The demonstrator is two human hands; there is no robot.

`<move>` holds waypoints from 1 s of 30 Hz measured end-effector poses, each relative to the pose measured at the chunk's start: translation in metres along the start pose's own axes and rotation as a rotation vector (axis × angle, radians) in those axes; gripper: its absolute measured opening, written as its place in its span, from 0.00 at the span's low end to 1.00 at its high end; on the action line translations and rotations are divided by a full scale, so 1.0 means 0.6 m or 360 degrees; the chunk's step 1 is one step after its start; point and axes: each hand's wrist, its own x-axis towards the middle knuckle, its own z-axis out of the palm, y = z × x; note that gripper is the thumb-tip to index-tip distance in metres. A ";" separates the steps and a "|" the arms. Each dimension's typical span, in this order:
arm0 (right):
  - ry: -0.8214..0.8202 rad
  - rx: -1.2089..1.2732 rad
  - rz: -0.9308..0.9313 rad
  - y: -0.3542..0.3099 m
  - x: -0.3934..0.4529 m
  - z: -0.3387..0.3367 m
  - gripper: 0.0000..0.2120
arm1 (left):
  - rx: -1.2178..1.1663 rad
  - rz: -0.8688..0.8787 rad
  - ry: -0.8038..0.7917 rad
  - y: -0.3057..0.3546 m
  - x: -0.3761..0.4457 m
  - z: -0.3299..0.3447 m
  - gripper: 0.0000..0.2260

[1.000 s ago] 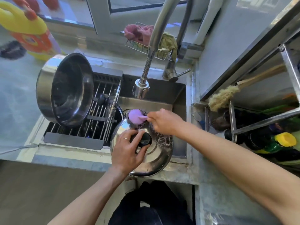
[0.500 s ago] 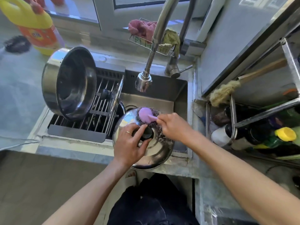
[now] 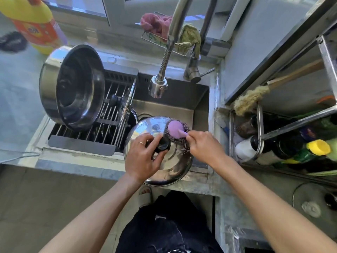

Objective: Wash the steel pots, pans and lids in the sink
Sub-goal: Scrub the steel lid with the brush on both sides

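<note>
A round steel lid (image 3: 173, 165) lies tilted over the front edge of the sink (image 3: 182, 99). My left hand (image 3: 142, 157) grips the lid's black knob (image 3: 163, 144). My right hand (image 3: 204, 147) holds the purple handle of a wire scrubber (image 3: 176, 129), whose steel wool presses on the lid's far right part. A large steel pot (image 3: 73, 86) lies on its side on the drying rack (image 3: 109, 114), mouth facing right. Another lid (image 3: 127, 106) stands on edge in the rack.
The faucet head (image 3: 158, 87) hangs over the sink, no water visible. A yellow detergent bottle (image 3: 34, 24) stands far left. Cloths (image 3: 156, 23) fill a wire basket behind the tap. A metal shelf with bottles (image 3: 291, 148) and a brush (image 3: 251, 99) stands on the right.
The scrubber has shifted rightward across the lid's far part under my right hand. My left hand keeps hold of the knob. The camera view drifted slightly.
</note>
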 end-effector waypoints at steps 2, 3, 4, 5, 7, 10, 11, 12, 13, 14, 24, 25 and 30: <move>0.0026 -0.0012 0.0128 0.002 0.025 -0.010 0.12 | -0.0015 -0.0008 -0.0008 0.001 -0.001 0.002 0.21; 0.0057 0.0002 0.0212 -0.002 0.043 -0.015 0.12 | -0.0013 -0.0010 0.0005 0.001 -0.002 0.003 0.20; 0.0063 0.0007 0.0250 -0.009 0.059 -0.018 0.12 | -0.0010 -0.0006 0.0014 0.001 -0.002 0.003 0.20; 0.0041 0.0002 0.0221 -0.022 0.071 -0.021 0.12 | -0.0007 0.0004 0.0014 0.001 -0.002 0.003 0.20; -0.0075 -0.0019 0.0033 -0.057 0.092 -0.027 0.10 | 0.0004 0.0013 0.0010 0.001 -0.001 0.002 0.21; -0.0252 -0.0138 -0.0167 -0.106 0.113 -0.035 0.07 | -0.0005 0.0012 -0.0009 0.000 -0.001 0.002 0.21; -0.0266 -0.0153 -0.0167 -0.111 0.120 -0.037 0.07 | -0.0011 0.0013 -0.0016 0.000 -0.001 0.002 0.21; -0.0259 -0.0148 -0.0134 -0.110 0.126 -0.037 0.08 | -0.0016 0.0015 -0.0019 0.000 0.000 0.002 0.21; -0.0228 -0.0115 -0.0074 -0.104 0.127 -0.037 0.10 | -0.0019 0.0014 -0.0020 0.000 0.000 0.002 0.21; -0.0179 -0.0078 -0.0002 -0.095 0.126 -0.037 0.12 | -0.0015 0.0010 -0.0018 0.000 0.000 0.001 0.21; 0.0096 0.0105 0.0374 0.024 -0.003 -0.004 0.11 | 0.0000 -0.0022 -0.0016 0.002 0.000 0.002 0.20; 0.0131 0.0188 0.0396 0.035 -0.021 0.004 0.14 | -0.0004 -0.0021 -0.0023 0.002 -0.001 0.002 0.20; 0.0155 0.0174 0.0205 0.031 -0.093 0.029 0.12 | 0.0003 -0.0022 -0.0042 -0.001 -0.001 0.003 0.20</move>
